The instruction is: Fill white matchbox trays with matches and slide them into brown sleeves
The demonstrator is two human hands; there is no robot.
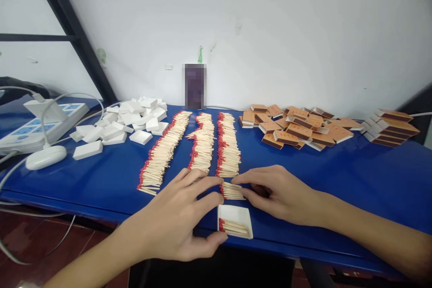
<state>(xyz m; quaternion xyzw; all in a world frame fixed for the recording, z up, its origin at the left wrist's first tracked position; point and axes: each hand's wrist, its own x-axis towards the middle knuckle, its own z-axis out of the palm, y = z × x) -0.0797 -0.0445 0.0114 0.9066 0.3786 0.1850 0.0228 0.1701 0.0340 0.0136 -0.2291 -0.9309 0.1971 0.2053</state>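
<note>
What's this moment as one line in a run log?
left hand: at head end of small match bunch, thumb by white tray; right hand: at bunch's plain end; tray: some matches; beyond: three match rows

Bright, even, whitish light washes the pale wall (303,31) at twelve o'clock, its source outside our view. We catch soft sheen on the glossy blue tabletop (337,171) and deep shadow beneath it at six o'clock. Matches (230,144) at center read clearly; coarse pixelation masks a dark rectangle (195,86) near twelve, and our corner darkens at two.
</note>
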